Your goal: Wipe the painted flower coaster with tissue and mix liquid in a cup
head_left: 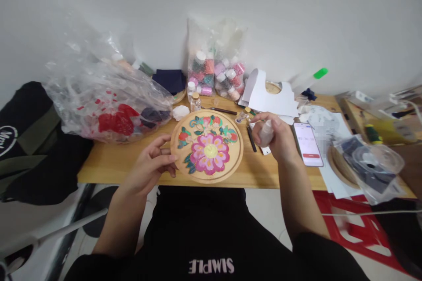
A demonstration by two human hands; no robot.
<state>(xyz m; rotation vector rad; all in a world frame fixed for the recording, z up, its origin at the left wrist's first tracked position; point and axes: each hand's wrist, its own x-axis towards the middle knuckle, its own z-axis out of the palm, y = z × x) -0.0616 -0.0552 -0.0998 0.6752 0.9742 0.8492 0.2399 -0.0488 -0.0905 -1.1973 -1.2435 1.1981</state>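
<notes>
A round wooden plate (235, 162) lies at the table's front edge, painted with a large pink flower, green leaves and smaller red fruit-like shapes. My left hand (153, 162) grips its left rim, thumb on top and some fingertips showing beneath. To the right of the plate, my right hand (275, 134) is closed around a small translucent white bottle (266, 133), held above the table. Beyond the plate stand a small glass bottle with a gold cap (195, 103) and a crumpled white tissue (181, 113). Another gold-capped bottle (243, 115) lies tilted near my right fingers.
Bags of colourful little jars (231, 74) lean against the wall. A big clear plastic bag (108, 96) fills the left side. Dark pens (224, 110), a lit phone (308, 144), white papers (272, 99) and a bagged coil (369, 162) lie about the table.
</notes>
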